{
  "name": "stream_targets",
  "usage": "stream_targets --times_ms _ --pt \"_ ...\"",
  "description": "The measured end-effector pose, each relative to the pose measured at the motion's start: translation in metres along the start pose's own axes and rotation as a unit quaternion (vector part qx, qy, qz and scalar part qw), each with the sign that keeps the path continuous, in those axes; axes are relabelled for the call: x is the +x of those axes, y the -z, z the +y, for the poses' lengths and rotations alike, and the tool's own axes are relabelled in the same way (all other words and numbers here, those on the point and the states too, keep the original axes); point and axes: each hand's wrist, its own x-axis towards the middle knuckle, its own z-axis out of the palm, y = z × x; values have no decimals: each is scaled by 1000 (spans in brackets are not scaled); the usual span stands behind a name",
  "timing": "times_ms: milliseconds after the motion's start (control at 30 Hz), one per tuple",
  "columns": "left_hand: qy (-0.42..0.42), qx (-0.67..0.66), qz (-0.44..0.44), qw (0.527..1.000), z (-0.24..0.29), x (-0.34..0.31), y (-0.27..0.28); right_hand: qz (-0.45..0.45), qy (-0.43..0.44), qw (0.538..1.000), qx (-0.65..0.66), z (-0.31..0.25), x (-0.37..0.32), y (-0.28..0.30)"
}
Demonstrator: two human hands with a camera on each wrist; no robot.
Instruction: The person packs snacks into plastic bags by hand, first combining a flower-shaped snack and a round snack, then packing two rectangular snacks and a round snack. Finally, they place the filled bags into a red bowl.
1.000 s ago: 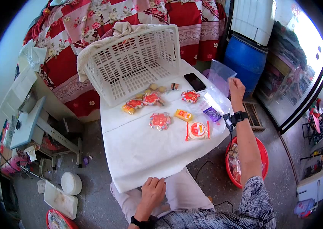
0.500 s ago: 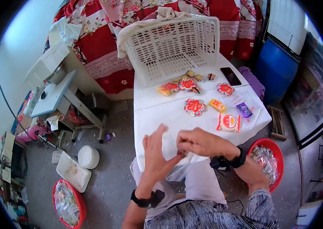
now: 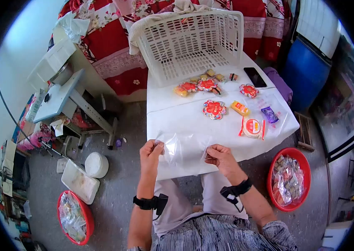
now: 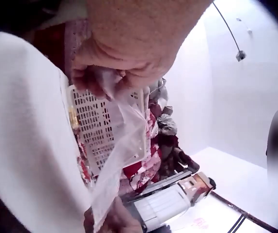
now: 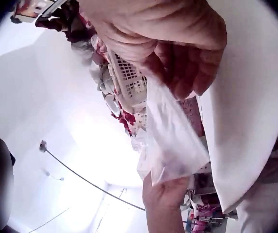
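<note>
A clear plastic bag [image 3: 183, 147] is stretched between both hands above the front edge of the white-covered table [image 3: 172, 121]. My left hand [image 3: 151, 151] pinches its left end, and my right hand [image 3: 223, 159] pinches the right end. In the left wrist view the bag [image 4: 122, 131] hangs from the left hand [image 4: 129, 53]; the right wrist view shows the bag [image 5: 170, 133] under the right hand [image 5: 177, 43]. Beyond the bag lie a red flower-shaped pack [image 3: 214, 109], a yellow pack [image 3: 240, 108], a round white-and-red pack [image 3: 252, 127] and a purple pack [image 3: 270, 114].
A white basket [image 3: 193, 46] lies on its side at the back, with several small packs before its opening. A phone [image 3: 254, 77] lies at the back right. Red tubs of wrapped items stand on the floor at right [image 3: 270, 184] and left [image 3: 90, 221].
The right hand came from the table's right side with the bag. Both hands, close together half a second ago, have moved apart, and the bag is spread between them.
</note>
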Motion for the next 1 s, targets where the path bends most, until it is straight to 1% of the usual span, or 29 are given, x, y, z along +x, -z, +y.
stream_targets --times_ms 67,100,133,200,267,333,367,400,433,467,500,533,567,600,633,667,733,767,833,867,933,1000 --pt "12 2 2 1000 -12 -4 -3 49 29 992 114 9 -2 -20" --pt "20 1 7 1000 -16 -8 -6 37 31 989 141 15 -1 -22" --pt "22 2 5 1000 -17 -14 -11 39 30 988 144 17 -6 -30" --pt "56 -14 120 991 -18 -27 -18 107 66 986 111 18 -18 -44" --pt "45 12 118 992 -36 -38 -11 99 75 986 114 29 -25 -42" --pt "47 22 130 990 -38 -53 -16 94 82 985 115 26 -31 -41" --pt "11 89 144 986 -36 -61 -14 96 86 990 47 19 -35 -37" --pt "13 89 142 986 -29 -62 -14 98 90 991 -20 11 -39 -35" --pt "-78 207 182 958 -20 -63 -13 99 89 991 -21 5 -41 -29" --pt "-167 322 219 906 -12 -63 -11 27 71 991 -108 0 -44 -23" --pt "-195 341 157 906 -6 -61 -7 -49 50 979 -192 -3 -47 -19" --pt "-190 344 161 906 5 -61 -11 -53 45 979 -192 -8 -50 -20" --pt "-140 248 62 956 19 -60 -19 -92 28 969 -226 -15 -52 -21" --pt "-90 146 -38 984 26 -57 -26 -131 15 957 -260 -21 -52 -23" --pt "-31 41 -96 994 22 -53 -30 -133 6 956 -261 -27 -52 -25" --pt "-32 42 -96 994 14 -53 -30 -133 7 956 -260 -31 -53 -25" --pt "101 -69 -134 983 6 -53 -34 -113 -18 952 -286 -36 -52 -24" --pt "71 -54 -85 992 1 -57 -42 -110 -17 952 -284 -34 -53 -24" --pt "75 -58 -77 993 -3 -60 -44 -26 77 968 -237 -25 -57 -25" --pt "76 -63 -66 993 -5 -62 -44 -25 75 968 -236 -21 -57 -24" --pt "86 -59 -64 992 -6 -66 -46 16 89 976 -199 -15 -58 -22" --pt "93 -56 -62 992 -5 -68 -48 26 92 975 -200 -11 -60 -24"
